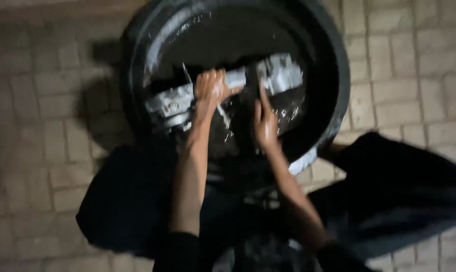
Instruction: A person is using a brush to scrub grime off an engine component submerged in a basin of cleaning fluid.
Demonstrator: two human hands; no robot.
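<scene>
A long grey metal engine part point(180, 103) lies across a round black tub point(338, 90) that holds dark liquid. My left hand point(211, 89) is closed around the middle of the part, wet and shiny. To its right, my right hand point(264, 122) stretches its fingers up against the part's right section point(283, 73); whether it holds a small tool I cannot tell. Splashes of liquid glint around both hands. The picture is blurred.
The tub stands on a floor of pale paving bricks point(46, 100). My knees in dark clothing point(389, 196) spread on both sides below the tub.
</scene>
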